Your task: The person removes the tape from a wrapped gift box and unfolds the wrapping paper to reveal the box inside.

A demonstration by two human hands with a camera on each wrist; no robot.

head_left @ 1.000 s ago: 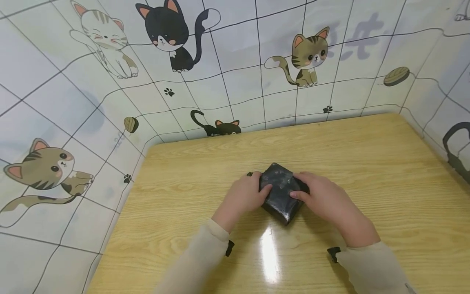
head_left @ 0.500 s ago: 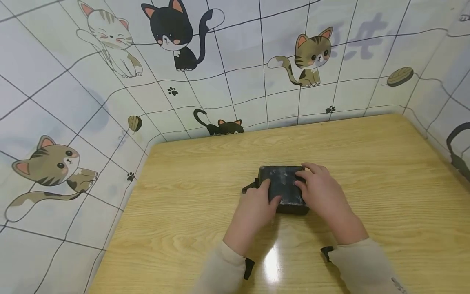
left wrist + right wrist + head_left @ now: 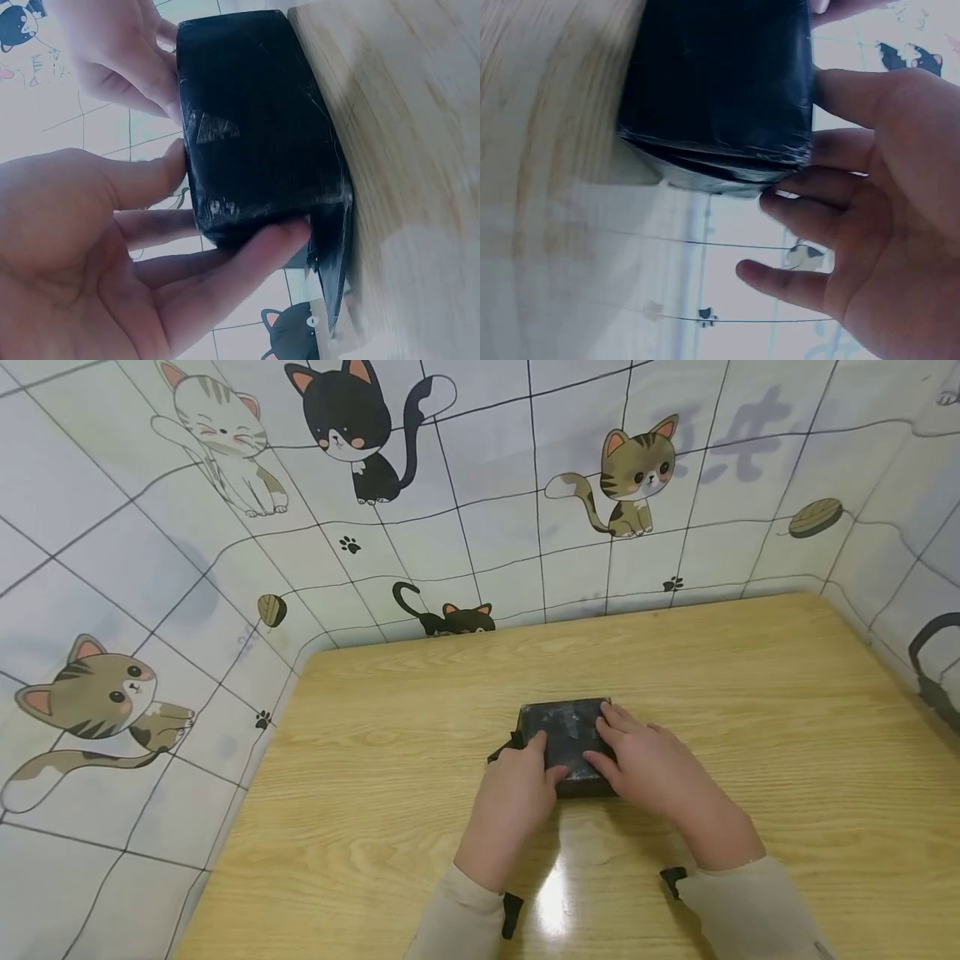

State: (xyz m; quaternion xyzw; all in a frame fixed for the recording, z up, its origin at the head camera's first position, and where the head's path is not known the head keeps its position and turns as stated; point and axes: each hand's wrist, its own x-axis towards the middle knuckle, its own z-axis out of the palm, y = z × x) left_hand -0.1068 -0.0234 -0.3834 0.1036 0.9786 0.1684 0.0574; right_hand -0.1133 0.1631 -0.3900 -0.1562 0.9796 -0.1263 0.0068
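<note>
A black box-shaped package, its wrapping scuffed and creased, lies flat on the wooden table. My left hand holds its left side, with the thumb at the top near edge and fingers along the side. A thin black flap sticks out past that side in the left wrist view. On the opposite side, my right hand holds the package, thumb on the near top edge and fingers over the far right corner. A loose fold of wrapping shows there in the right wrist view, with the little finger extended away. The package's underside is hidden.
The wooden table extends around the package on all sides. Walls covered with cat-print sheeting stand behind it and to the left and right. Black straps hang from both sleeve cuffs.
The package has turned from a diamond angle to nearly square with the table, then slid slightly left. Both hands have shifted their hold; the right thumb now lies nearer the front edge.
</note>
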